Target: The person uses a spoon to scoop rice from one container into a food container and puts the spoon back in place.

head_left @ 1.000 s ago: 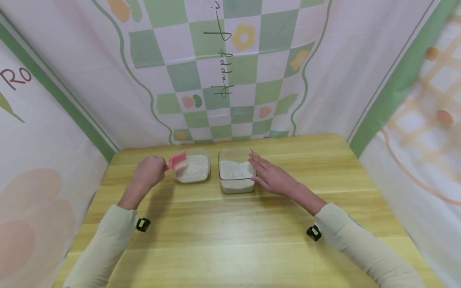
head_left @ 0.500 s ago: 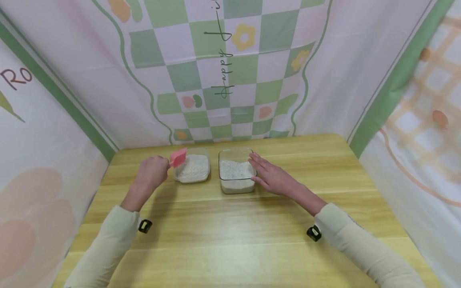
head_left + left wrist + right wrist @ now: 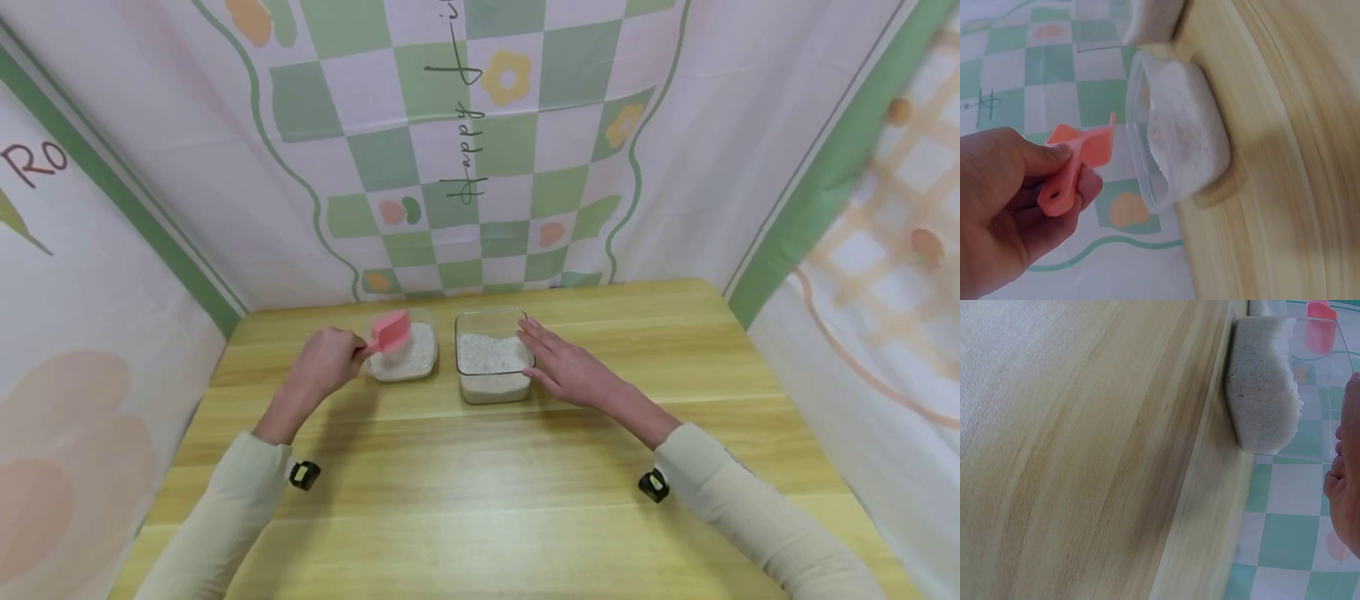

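Observation:
My left hand [image 3: 324,365] pinches a pink scoop [image 3: 391,332] by its handle, thumb on top. The scoop's bowl hangs over a clear plastic container [image 3: 1154,178] holding white rice [image 3: 412,360], apart from its rim in the left wrist view. The inside of the bowl is hard to make out. To the right stands a deeper clear square container [image 3: 495,373] of white rice [image 3: 1263,384], heaped unevenly. My right hand [image 3: 567,367] rests with straight fingers against that container's right rim and grips nothing.
Both containers stand side by side near the back of a wooden table [image 3: 480,492]. A patterned cloth [image 3: 480,150] hangs right behind the table's far edge, with more cloth at both sides. Black wrist devices [image 3: 303,475] sit at both sleeves.
My left hand has moved slightly right with the scoop, whose bowl has gone from the left container's left edge to above its middle. The right hand and both containers stay put.

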Available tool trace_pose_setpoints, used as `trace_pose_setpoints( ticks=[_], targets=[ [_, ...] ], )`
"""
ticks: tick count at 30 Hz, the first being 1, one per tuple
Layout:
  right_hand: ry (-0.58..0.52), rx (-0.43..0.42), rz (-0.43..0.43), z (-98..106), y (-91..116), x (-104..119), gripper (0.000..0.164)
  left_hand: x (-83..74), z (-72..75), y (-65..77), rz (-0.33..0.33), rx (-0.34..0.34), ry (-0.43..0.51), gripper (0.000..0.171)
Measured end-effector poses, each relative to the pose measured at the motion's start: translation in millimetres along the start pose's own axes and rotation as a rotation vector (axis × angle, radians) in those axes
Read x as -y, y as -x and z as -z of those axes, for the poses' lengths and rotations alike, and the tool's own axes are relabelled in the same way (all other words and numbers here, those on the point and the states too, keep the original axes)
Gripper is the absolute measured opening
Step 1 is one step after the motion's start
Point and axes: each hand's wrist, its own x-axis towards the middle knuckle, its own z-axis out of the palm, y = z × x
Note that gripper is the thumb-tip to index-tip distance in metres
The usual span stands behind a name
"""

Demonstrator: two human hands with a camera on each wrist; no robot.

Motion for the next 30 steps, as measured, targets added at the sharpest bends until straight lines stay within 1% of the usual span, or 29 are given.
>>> trace_pose_setpoints(
  ticks=[4, 7, 10, 14, 16, 19, 22, 28, 30],
  targets=[
    [-0.002, 0.002, 0.0, 0.8, 0.3, 0.1, 0.064, -7.2, 3.0, -2.7, 0.016, 0.071, 0.122, 0.027],
    [0.0, -0.007, 0.005, 0.3, 0.3, -0.4, 0.064, -12.8, 5.3, -5.4, 0.016, 0.1, 0.189, 0.024],
    [0.003, -0.015, 0.01, 0.2, 0.3, -0.7, 0.063, -17.5, 6.9, -7.9, 0.016, 0.118, 0.238, 0.021],
    [0.003, -0.015, 0.012, 0.8, 0.6, -0.2, 0.063, -23.5, 8.8, -11.0, 0.035, 0.134, 0.278, 0.021],
    [0.003, -0.015, 0.013, 1.3, 0.5, 0.2, 0.063, -27.4, 10.6, -13.1, 0.033, 0.132, 0.286, 0.022],
    [0.001, -0.02, 0.018, 1.9, 0.6, 0.5, 0.063, -34.8, 13.9, -17.5, 0.0, 0.115, 0.279, 0.022],
    [0.001, -0.027, 0.025, 1.5, 0.7, 0.2, 0.063, -44.1, 17.2, -23.4, -0.048, 0.088, 0.239, 0.02],
    [0.005, -0.027, 0.03, -0.4, 0.5, -1.0, 0.063, -62.8, 17.5, -38.6, -0.144, 0.039, 0.089, 0.018],
    [0.006, -0.029, 0.033, -0.4, 0.3, -1.1, 0.063, -70.0, 17.4, -43.6, -0.159, 0.035, 0.041, 0.017]
  ],
)
